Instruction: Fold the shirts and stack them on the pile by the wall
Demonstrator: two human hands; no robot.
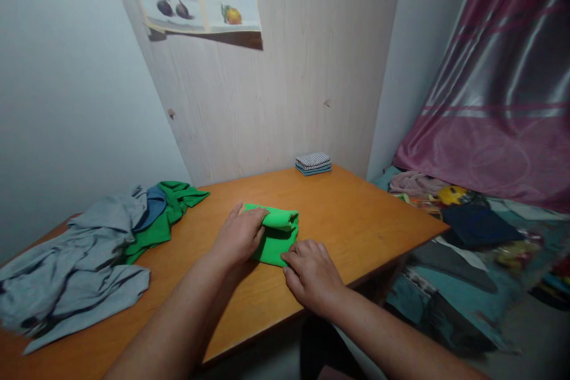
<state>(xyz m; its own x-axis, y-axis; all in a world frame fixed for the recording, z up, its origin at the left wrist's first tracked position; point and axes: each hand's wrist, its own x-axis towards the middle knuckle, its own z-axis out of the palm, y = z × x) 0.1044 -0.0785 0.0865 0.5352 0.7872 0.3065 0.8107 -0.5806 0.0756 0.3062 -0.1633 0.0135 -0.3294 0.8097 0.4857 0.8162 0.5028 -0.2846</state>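
Left grip (pixel 240 234) rests on green cloth (pixel 275 244); right grip (pixel 313 273) touches its corner.

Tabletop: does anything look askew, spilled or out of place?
The crumpled grey garment sprawls across the left side of the wooden table, untidy against the folded green cloth and neat cloth stack. No spill shows.

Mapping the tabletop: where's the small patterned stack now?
In the head view, the patterned stack sits right of centre at the far edge of the table, close to the wooden panel, beyond and right of the folded green cloth.
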